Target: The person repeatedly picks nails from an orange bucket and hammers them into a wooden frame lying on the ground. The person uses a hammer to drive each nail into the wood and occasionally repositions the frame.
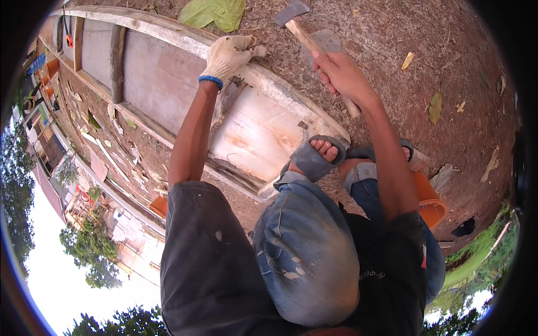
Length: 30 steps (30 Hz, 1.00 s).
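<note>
My left hand point(230, 56), in a knitted work glove with a blue cuff, rests on the outer rail of a long wooden frame panel point(281, 90). Its fingers curl at the rail's far side; whether they hold anything small is hidden. My bare right hand point(342, 77) grips the wooden handle of a hatchet point(309, 38), whose dark metal head is raised to the upper left, beyond the rail. Pale plywood point(252, 130) lies between the rails. My sandalled foot point(317, 157) is at the panel's near end.
An orange bucket point(433, 210) lies by my right leg. Green leaves point(214, 14) lie beyond the rail. Wood chips and strips point(111, 159) litter the ground to the left. An orange-handled tool point(68, 40) is at the panel's far end. Another orange container point(159, 206) stands left of me.
</note>
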{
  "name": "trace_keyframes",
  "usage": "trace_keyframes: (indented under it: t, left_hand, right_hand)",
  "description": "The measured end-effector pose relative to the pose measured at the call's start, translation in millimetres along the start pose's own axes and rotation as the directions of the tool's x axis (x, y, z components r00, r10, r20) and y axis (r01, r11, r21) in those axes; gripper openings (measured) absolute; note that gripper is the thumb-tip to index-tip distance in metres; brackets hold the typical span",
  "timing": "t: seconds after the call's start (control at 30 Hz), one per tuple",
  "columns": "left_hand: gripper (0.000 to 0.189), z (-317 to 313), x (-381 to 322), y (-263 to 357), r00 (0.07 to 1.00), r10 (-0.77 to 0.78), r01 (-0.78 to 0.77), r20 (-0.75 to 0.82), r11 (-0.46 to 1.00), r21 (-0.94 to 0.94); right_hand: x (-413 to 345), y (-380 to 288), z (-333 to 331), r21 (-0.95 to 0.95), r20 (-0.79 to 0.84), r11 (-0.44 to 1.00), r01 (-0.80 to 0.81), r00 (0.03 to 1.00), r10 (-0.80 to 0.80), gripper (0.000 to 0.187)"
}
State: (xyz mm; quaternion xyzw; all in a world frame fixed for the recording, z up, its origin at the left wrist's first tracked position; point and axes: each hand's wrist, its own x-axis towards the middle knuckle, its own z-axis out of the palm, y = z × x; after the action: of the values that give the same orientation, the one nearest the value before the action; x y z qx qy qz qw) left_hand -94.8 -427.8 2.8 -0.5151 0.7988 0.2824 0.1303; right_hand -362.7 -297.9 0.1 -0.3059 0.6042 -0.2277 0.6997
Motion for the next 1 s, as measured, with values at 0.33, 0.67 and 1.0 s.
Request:
trace_keyframes:
  t: [0.33,0.67,1.0]
  left_hand:
    - [0.026,-0.5,2.8,6.2,0.997,-0.066,0.065,0.037,0.997,0.032]
    - [0.041,1.5,3.1,1.7,1.000,0.002,-0.002,0.011,1.000,-0.023]
    - [0.037,2.3,-2.1,-2.5,0.999,-0.044,0.046,0.021,0.996,-0.073]
  right_hand:
    - [3.6,-10.7,-0.6,0.107,0.015,0.994,0.034,0.999,-0.036,0.051]
    - [13.9,3.7,13.8,-0.055,0.070,0.998,-0.019,0.997,0.022,0.049]
    - [18.1,5.6,13.7,-0.110,0.172,0.994,-0.018,0.984,0.037,0.047]
